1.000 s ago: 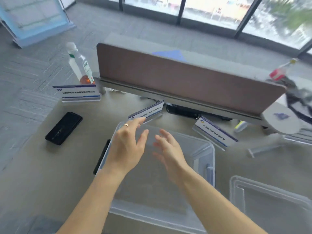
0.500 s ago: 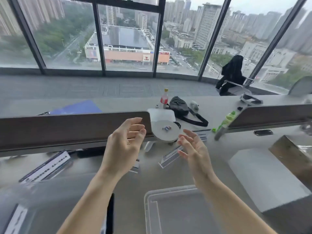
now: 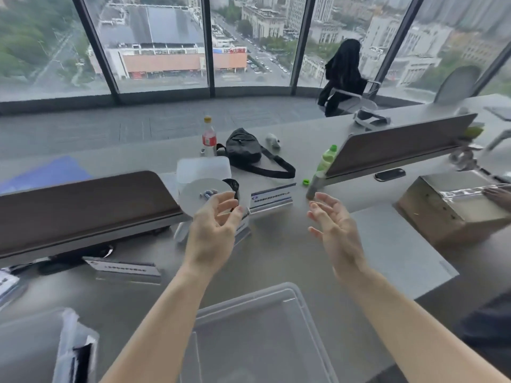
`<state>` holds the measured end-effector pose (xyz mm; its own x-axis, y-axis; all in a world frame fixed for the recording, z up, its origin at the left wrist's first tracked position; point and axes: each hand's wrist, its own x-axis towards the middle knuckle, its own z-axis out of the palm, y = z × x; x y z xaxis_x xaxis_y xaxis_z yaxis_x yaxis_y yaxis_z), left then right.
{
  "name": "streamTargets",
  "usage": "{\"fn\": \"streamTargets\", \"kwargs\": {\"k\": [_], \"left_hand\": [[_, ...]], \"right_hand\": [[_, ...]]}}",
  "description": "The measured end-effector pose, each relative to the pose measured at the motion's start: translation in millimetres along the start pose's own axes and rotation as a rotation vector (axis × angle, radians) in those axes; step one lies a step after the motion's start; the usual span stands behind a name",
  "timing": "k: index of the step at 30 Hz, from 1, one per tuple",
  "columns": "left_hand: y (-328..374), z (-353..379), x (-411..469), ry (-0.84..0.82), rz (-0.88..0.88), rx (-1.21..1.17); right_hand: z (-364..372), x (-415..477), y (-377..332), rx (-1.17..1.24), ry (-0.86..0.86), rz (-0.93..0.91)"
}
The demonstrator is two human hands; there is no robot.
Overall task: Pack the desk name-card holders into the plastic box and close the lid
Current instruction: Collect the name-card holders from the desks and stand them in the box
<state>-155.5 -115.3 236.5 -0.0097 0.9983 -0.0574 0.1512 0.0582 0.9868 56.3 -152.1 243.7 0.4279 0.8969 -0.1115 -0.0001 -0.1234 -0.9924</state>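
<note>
Both hands are raised over the desk with fingers apart and nothing in them. My left hand (image 3: 213,230) partly covers a name-card holder (image 3: 242,227) just behind it. My right hand (image 3: 336,230) hovers to the right, palm turned inward. Between and beyond the hands stands another clear name-card holder (image 3: 271,198) with a blue and white card. A third name-card holder (image 3: 124,268) lies at the left under the divider. The clear lid (image 3: 257,327) lies flat near me between my forearms. The plastic box (image 3: 33,346) shows blurred at the bottom left corner.
A brown divider panel (image 3: 83,208) runs at the left, another divider (image 3: 398,145) at the right. Behind them are a white round stand (image 3: 204,193), a red-labelled bottle (image 3: 209,138), a black bag (image 3: 244,149) and a green bottle (image 3: 326,158). A cardboard box (image 3: 453,205) sits at the right.
The view has swung up and to the right, away from the plastic box. Both hands have lifted off the box and spread apart, and they stay without anything in them.
</note>
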Motion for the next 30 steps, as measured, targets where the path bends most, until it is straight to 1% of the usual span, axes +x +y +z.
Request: {"fn": "streamTargets", "kwargs": {"k": [3,8,11,15,20,24,28,30], "left_hand": [[-23.3,34.8,23.7,-0.020,-0.040,-0.005],[-57.0,88.7,56.2,-0.028,-0.221,-0.049],[-76.3,116.6,82.3,-0.034,-0.292,-0.046],[-119.6,157.0,129.3,-0.008,-0.389,-0.060],[-184.1,194.5,181.7,0.075,-0.492,-0.069],[-217.8,210.2,219.8,0.142,-0.474,-0.030],[-241.1,222.2,250.9,0.175,-0.431,-0.009],[-252.5,227.8,262.8,0.191,-0.414,-0.005]], "right_hand": [[-5.6,30.1,11.9,-0.032,0.021,0.017],[-10.9,85.1,48.8,-0.075,0.015,0.087],[-10.1,129.9,76.0,-0.093,-0.012,0.130],[-12.6,196.9,131.4,-0.113,-0.036,0.215],[-4.5,270.7,205.6,-0.110,-0.020,0.329],[14.1,320.3,248.2,-0.092,0.006,0.337],[27.7,358.3,269.7,-0.116,-0.005,0.281],[30.5,370.4,274.6,-0.144,-0.039,0.243]]}}
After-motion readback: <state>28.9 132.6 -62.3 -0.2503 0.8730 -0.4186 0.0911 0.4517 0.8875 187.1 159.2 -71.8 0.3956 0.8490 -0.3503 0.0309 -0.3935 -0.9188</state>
